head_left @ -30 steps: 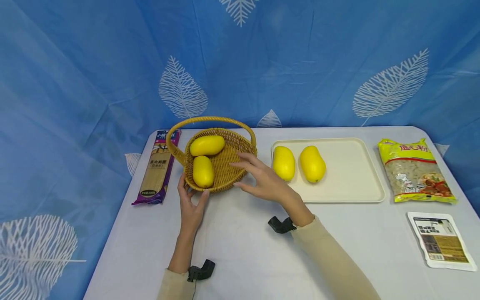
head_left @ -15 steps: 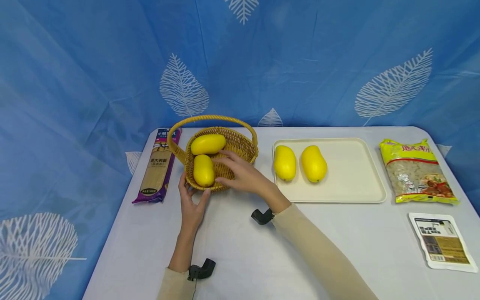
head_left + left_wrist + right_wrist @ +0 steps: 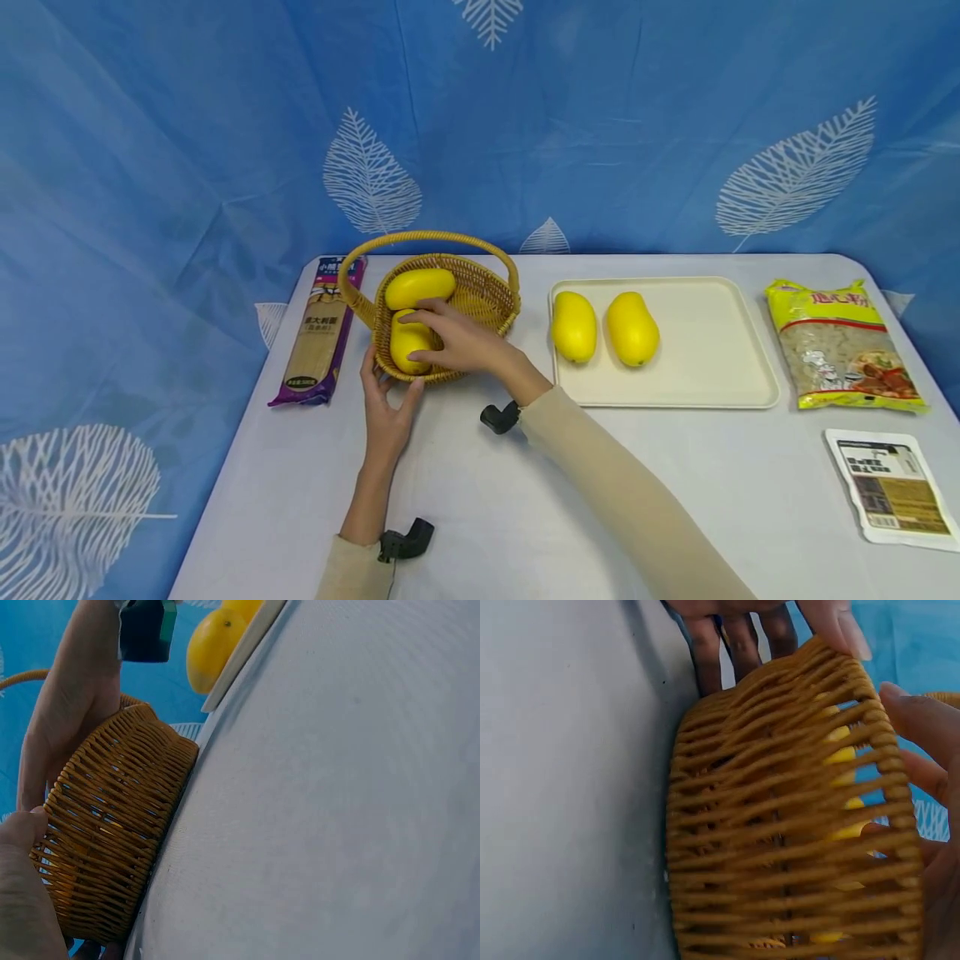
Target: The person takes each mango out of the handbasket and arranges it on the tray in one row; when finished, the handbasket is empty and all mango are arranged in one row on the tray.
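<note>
In the head view, a wicker basket (image 3: pixel 480 304) with an arched handle holds two yellow mangoes. My left hand (image 3: pixel 387 425) grips the basket's near left side, its thumb at the rim and its other fingers round the outer wall. My right hand (image 3: pixel 465 342) reaches over the near rim, with fingers and thumb curled round the nearer mango (image 3: pixel 407 340). Behind it lies the other mango (image 3: pixel 420 287), on its side. In the right wrist view the woven wall (image 3: pixel 795 825) partly hides the right fingertips and the fruit.
Right of the basket, a cream tray (image 3: pixel 705 342) bears two more mangoes (image 3: pixel 574 327) at its left end. A noodle packet (image 3: pixel 315 337) lies left of the basket. At the far right are a yellow-topped food bag (image 3: pixel 843 346) and a flat white pouch (image 3: pixel 892 492).
My right hand has moved left from over the basket's right part, and its fingers have closed round the nearer mango. My left hand has stayed on the basket.
</note>
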### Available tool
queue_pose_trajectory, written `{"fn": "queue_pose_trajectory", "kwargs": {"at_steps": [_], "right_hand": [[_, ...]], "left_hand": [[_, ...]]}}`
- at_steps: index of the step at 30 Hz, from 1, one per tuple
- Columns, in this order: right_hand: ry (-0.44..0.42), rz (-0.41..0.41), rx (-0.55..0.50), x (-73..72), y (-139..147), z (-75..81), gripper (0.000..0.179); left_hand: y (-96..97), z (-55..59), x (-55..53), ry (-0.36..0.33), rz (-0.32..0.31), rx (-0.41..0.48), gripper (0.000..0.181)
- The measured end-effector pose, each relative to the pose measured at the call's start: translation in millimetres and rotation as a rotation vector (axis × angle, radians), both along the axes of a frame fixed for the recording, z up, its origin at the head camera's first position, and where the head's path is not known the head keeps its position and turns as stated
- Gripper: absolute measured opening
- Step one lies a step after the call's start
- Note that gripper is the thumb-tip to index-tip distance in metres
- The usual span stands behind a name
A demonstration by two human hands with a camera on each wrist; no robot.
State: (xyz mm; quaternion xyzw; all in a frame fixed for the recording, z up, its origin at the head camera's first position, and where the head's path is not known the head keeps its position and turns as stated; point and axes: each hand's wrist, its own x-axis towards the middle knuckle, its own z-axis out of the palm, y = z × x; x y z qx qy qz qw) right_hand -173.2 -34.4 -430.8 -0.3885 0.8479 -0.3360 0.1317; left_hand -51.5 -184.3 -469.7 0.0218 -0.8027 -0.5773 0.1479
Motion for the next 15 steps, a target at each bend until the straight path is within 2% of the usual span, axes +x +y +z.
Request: {"fn": "queue_pose_trajectory", "kwargs": {"at_steps": [7,15], "right_hand": [[0.046,0.032,0.02,-5.1,-7.5,-4.1,0.053],[0.04,0.069,0.081,-6.0,-12.6,-5.8,0.058]], "left_hand": [[1.9,1.2,0.1,0.002,-0.003,-0.004,0.081],[0.2,1.3,-0.2,0.023,-0.013,0.004,0.08]]}}
